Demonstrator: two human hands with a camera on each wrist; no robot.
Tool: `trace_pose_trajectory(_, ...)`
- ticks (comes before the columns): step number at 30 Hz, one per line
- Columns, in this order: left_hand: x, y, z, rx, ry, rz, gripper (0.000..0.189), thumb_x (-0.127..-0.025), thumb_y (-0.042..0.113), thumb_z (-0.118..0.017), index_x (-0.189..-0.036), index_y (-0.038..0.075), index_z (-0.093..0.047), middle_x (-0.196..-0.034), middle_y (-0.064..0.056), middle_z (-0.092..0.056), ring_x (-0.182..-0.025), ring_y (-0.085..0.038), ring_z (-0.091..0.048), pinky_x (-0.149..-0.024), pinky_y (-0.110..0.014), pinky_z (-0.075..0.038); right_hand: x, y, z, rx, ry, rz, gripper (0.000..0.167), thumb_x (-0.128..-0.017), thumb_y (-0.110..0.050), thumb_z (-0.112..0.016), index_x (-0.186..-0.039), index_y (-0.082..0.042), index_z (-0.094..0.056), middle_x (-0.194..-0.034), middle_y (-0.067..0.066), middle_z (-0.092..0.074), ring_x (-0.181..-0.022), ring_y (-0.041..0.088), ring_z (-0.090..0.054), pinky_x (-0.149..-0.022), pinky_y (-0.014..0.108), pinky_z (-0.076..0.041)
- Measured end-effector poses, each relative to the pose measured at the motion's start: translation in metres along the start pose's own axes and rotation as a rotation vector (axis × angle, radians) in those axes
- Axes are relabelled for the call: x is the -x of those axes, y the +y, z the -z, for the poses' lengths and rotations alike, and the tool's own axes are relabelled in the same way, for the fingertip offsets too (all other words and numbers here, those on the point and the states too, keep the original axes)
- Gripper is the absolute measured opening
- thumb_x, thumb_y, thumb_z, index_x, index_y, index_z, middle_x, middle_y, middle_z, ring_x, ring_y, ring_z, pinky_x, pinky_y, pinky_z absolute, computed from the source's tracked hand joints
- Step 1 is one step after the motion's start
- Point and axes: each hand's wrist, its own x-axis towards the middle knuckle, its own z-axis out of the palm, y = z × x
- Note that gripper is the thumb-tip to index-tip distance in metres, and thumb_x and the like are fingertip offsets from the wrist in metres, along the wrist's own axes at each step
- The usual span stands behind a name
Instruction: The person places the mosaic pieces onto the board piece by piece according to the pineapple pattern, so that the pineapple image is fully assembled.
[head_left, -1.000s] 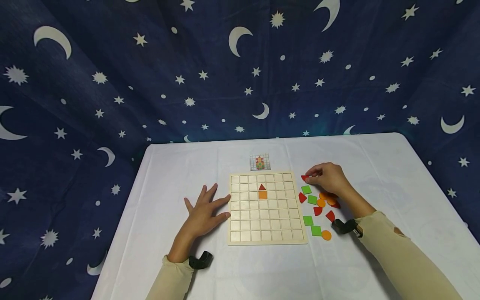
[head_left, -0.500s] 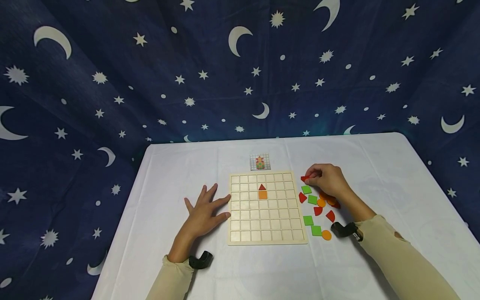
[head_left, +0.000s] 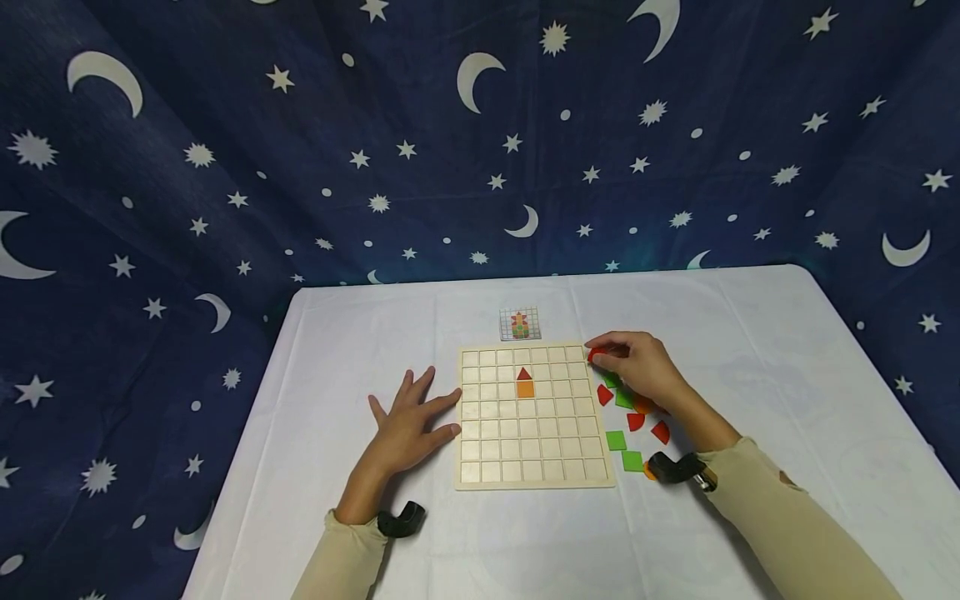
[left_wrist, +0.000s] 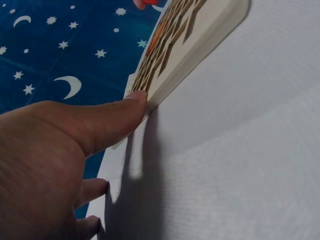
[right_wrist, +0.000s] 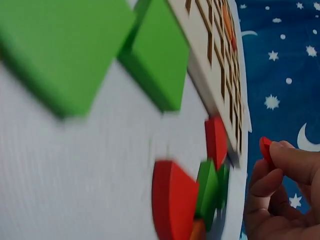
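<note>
Two hands share the work across the board (head_left: 535, 485), which lies flat on the white cloth (head_left: 525, 542). The left hand (head_left: 408, 429) rests with fingers spread and grasping nothing; its thumb and forefinger tips touch the board's left edge, presumably to keep it from sliding. The right hand (head_left: 641, 367) pinches a red piece (head_left: 597, 355) between thumb and forefinger near the board's far right corner, the remaining fingers curled beneath. This grip leaves part of the piece's rim free, which would suit setting it down; its full outline is hard to make out behind the fingers. A red triangle (head_left: 523, 374) and an orange square (head_left: 525, 389) occupy neighbouring cells of one column, the triangle on the far side. The card (head_left: 521, 324), printed with a coloured figure on a grid, lies just beyond the far edge, probably for easy reference. Loose green pieces (head_left: 616, 440) and red wedges (head_left: 661, 432) lie to the right, apparently within reach of the right hand.
</note>
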Motion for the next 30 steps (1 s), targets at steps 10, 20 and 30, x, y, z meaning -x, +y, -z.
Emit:
trace_pose_trajectory(10,0.0,0.001,0.0,-0.008,0.001,0.003,0.055,-0.093,0.05,-0.07,-0.144,0.032,-0.06,-0.169,-0.012,-0.026,-0.159,-0.044,-0.006,-0.103,-0.087,0.012,0.002,-0.013,-0.02,-0.129,-0.081,-0.041,0.019,-0.091,-0.021,-0.077,-0.109,-0.015,-0.074,-0.099,0.006,-0.073,-0.082,0.022,-0.066,-0.073,0.031,-0.055)
trace_pose_trajectory(20,0.0,0.0,0.0,-0.008,-0.002,0.005,0.056,-0.093,0.051,-0.07,-0.144,0.032,-0.06,-0.169,-0.011,-0.026,-0.159,-0.043,-0.006,-0.103,-0.087,0.013,0.003,-0.025,-0.034,-0.241,-0.121,-0.058,0.021,-0.093,-0.013,-0.075,-0.113,-0.009,-0.073,-0.099,0.012,-0.072,-0.076,0.022,-0.074,-0.066,0.03,-0.06)
trace_pose_trajectory(30,-0.001,0.0,0.0,-0.001,0.015,-0.016,0.055,-0.093,0.05,-0.07,-0.143,0.031,-0.061,-0.169,-0.013,-0.027,-0.158,-0.046,-0.008,-0.102,-0.088,0.01,0.004,-0.035,-0.045,-0.199,-0.113,-0.051,0.012,-0.091,-0.015,-0.077,-0.102,-0.01,-0.077,-0.087,0.007,-0.075,-0.072,0.018,-0.073,-0.068,0.028,-0.06)
